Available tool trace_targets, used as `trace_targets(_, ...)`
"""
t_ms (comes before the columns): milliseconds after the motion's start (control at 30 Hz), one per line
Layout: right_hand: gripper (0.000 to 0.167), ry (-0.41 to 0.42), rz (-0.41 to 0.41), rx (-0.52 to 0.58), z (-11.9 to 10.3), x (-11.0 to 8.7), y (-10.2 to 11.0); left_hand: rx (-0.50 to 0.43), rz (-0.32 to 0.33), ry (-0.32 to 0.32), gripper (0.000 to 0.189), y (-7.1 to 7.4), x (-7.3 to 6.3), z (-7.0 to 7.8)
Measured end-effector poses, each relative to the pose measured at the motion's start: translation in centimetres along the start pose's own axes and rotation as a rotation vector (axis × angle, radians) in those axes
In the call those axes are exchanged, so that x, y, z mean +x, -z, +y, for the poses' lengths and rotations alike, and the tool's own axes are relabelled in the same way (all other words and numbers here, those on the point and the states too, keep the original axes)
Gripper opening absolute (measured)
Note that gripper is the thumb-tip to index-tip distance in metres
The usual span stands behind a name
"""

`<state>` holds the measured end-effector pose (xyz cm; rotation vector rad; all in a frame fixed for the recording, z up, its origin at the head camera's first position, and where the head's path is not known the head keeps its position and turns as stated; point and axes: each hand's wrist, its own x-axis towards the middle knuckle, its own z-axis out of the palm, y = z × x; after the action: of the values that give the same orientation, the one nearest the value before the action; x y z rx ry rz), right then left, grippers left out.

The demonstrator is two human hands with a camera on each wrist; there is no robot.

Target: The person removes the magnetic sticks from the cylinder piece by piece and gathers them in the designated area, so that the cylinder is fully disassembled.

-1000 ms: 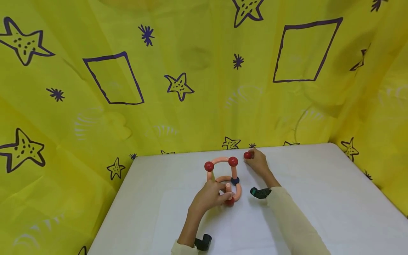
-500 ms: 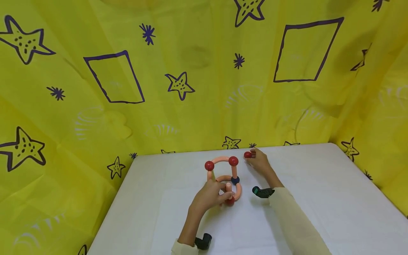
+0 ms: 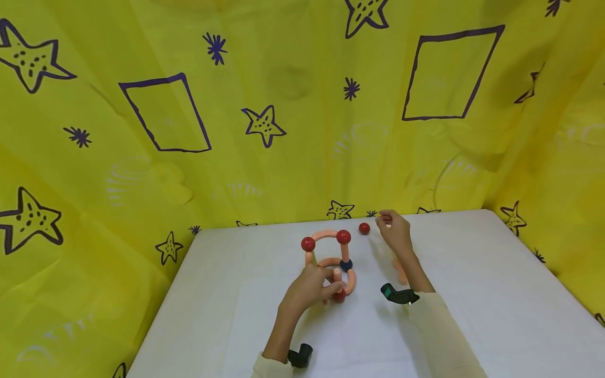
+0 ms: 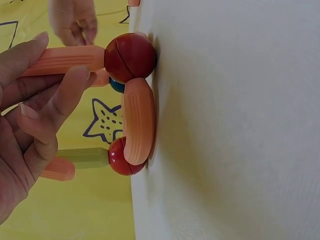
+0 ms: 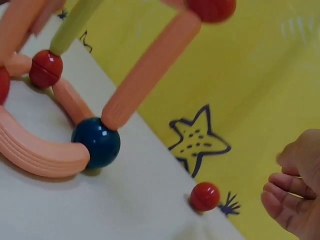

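Left hand [image 3: 306, 291] pinches upright peach rod [image 4: 82, 58]; right hand [image 3: 398, 235], fingers loosely curled, red ball [image 3: 364, 228] at its nine o'clock.

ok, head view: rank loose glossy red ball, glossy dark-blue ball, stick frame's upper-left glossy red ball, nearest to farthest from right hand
1. Loose red ball: just left of right hand
2. Dark-blue ball: left, lower
3. Upper-left red ball: farthest left

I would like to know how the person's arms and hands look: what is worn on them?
The left hand and right hand wear no gloves. The left sleeve and right sleeve are plain cream. A bent black piece shows at the left wrist; a dark, curved piece with a green patch at the right.
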<state>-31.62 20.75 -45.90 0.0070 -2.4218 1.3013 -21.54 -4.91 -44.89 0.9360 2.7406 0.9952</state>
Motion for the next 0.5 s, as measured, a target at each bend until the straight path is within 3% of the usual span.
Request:
trace_targets(167,0.024,0.087,0.223,0.014,-2.5,-2.1,1.4,0.015,0.000,-0.004,0.019,-0.1,0.0,0.0)
trace_targets(267,0.027,0.181,0.289,0.034,-4.1,-3.5,2.2,0.012,0.001,0.001,0.018,-0.1,0.0,0.1)
trace_targets(367,0.021,0.341,0.252,0.052,-5.3,-5.0,2.5,-0.015,0.003,0.025,0.022,-0.1,0.0,0.1)
trace_targets(500,0.004,0.550,0.084,0.018,-6.3,-7.2,2.2,-0.012,0.004,0.033,0.025,0.0,0.1,0.1)
